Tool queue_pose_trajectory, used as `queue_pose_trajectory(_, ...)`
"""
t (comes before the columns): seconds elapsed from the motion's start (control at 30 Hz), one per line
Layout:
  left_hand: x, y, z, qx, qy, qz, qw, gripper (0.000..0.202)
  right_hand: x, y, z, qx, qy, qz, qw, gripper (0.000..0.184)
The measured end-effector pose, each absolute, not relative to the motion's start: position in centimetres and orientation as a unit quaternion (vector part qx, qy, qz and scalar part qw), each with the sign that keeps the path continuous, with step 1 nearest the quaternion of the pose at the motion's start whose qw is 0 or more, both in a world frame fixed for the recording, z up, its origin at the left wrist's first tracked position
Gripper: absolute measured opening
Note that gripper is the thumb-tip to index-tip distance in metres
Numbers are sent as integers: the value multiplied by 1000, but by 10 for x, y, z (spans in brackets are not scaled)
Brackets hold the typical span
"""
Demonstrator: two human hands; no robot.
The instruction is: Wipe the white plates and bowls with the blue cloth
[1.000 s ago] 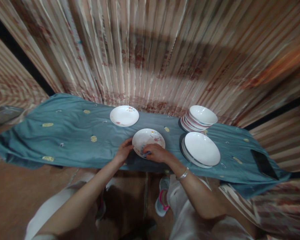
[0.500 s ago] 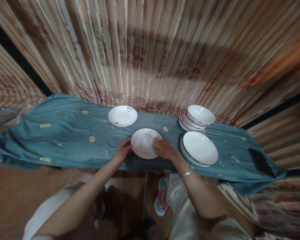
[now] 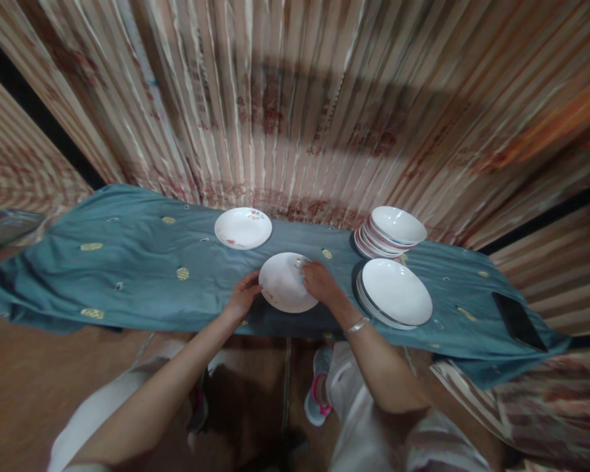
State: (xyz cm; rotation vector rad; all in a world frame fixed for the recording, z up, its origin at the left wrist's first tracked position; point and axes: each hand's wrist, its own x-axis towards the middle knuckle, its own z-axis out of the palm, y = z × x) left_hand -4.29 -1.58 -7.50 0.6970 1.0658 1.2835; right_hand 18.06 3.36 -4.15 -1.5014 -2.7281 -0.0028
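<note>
White plate [image 3: 286, 283] sits mid-front on teal cloth [image 3: 128, 269]. Left hand [image 3: 243, 298] pinches its left rim, fingers closed on it. Right hand [image 3: 318, 282] lies on the plate's right side, fingers curled; can't tell if it grips anything. Flowered plate [image 3: 242, 227] just behind. Bowl stack [image 3: 392, 231] and plate stack [image 3: 396, 292] sit to the right, dark phone [image 3: 517, 321] far right.

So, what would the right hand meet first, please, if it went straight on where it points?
The right hand touches the near plate; beyond it, probably the flowered plate, though depth is unclear.
</note>
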Motion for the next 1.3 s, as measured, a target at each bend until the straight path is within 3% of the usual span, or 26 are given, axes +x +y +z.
queue_pose_trajectory(0.5,-44,-16,-77,333,459,554,610,42,177,48,-28,-539,-839,-48,59,21)
queue_pose_trajectory(1.03,-43,-14,-75,323,473,559,600,42,211,26,-3,-666,-741,81,-40,29)
queue_pose_trajectory(1.13,-42,-15,-73,326,466,559,604,41,222,24,-2,-653,-743,149,-10,28)
queue_pose_trajectory(1.3,-41,-16,-69,322,459,563,607,40,236,18,-11,-639,-690,317,121,26)
